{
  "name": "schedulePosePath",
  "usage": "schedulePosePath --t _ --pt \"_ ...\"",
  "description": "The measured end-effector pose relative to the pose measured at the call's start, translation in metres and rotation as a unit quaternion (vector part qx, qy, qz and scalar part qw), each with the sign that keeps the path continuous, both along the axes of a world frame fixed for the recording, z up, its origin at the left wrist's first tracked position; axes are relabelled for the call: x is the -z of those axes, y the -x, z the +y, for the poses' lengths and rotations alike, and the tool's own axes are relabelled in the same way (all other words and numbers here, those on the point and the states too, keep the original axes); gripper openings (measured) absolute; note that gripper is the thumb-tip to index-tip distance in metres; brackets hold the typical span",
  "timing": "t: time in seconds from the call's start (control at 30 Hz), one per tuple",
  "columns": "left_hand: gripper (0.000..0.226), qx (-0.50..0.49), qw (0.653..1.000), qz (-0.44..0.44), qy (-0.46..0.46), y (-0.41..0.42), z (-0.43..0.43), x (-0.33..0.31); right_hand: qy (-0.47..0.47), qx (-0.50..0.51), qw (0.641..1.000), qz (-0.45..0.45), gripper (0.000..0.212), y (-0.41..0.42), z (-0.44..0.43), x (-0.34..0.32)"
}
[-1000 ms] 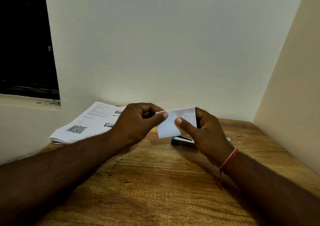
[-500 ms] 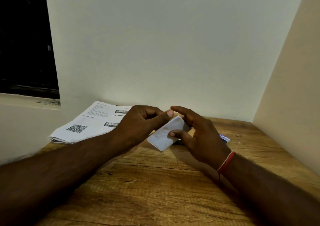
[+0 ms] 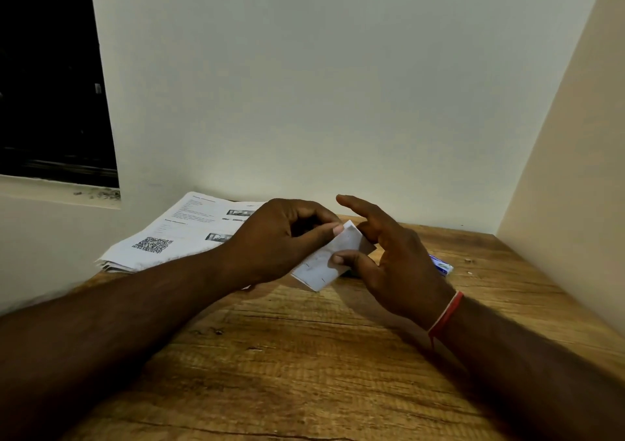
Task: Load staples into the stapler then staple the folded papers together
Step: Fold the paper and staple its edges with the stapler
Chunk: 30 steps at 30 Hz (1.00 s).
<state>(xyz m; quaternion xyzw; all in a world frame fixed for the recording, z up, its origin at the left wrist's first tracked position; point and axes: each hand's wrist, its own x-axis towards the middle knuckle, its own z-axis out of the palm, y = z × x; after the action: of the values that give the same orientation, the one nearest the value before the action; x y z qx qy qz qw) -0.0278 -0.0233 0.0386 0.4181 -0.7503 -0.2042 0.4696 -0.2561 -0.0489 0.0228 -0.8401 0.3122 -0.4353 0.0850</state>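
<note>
Notably, my left hand (image 3: 287,241) pinched the folded papers (image 3: 324,261) at the top corner and my right hand (image 3: 395,264) pinched the near edge, low over the worktop (image 3: 304,356). I judged them light and limp, best gripped at the edges.

No word or number can be read anywhere. The top sheet of the stack of printed papers (image 3: 189,227) carries a QR code (image 3: 152,244), headings and lines of print, all too small and blurred to make out. The folded paper (image 3: 341,247) shows only faint short marks, and the print on the small blue and white box (image 3: 441,266) is illegible.
</note>
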Motion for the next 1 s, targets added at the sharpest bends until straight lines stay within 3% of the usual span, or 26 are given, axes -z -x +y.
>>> schedulePosePath --t 0.13,0.3,0.43,0.53,0.67,0.7,0.77,0.83,1.0 --pt "0.015 0.034 0.998 -0.041 -0.022 -0.008 -0.003 -0.002 -0.032 0.004 0.999 -0.042 0.074 0.003 -0.003 0.0" --pt "0.016 0.092 0.989 -0.006 -0.117 -0.016 -0.007 0.0 -0.097 -0.005 0.987 -0.13 0.05 0.007 -0.008 -0.005" --pt "0.015 0.103 0.983 -0.012 -0.148 -0.016 -0.011 0.005 -0.13 -0.018 0.979 -0.156 0.043 0.009 -0.01 -0.005" --pt "0.017 0.074 0.989 -0.02 -0.13 -0.013 -0.011 0.006 -0.141 0.008 0.974 -0.176 0.047 0.006 -0.014 -0.002" --pt "0.018 -0.006 0.997 -0.029 -0.073 -0.007 -0.01 0.008 -0.063 0.167 0.968 -0.174 0.067 0.005 -0.016 -0.005" --pt "0.017 -0.028 0.997 -0.031 -0.058 -0.005 -0.011 0.009 -0.025 0.196 0.967 -0.158 0.064 0.006 -0.015 -0.005" --pt "0.016 -0.075 0.996 -0.032 -0.026 -0.003 -0.013 0.011 -0.008 0.203 0.967 -0.151 0.038 0.006 -0.009 -0.01" --pt "0.015 -0.102 0.994 -0.025 0.002 -0.001 -0.013 0.011 -0.084 0.152 0.974 -0.144 0.016 0.0 -0.001 -0.015" --pt "0.012 -0.079 0.996 -0.035 0.031 0.002 -0.01 0.013 -0.24 0.046 0.961 -0.129 0.029 -0.021 0.013 -0.005"
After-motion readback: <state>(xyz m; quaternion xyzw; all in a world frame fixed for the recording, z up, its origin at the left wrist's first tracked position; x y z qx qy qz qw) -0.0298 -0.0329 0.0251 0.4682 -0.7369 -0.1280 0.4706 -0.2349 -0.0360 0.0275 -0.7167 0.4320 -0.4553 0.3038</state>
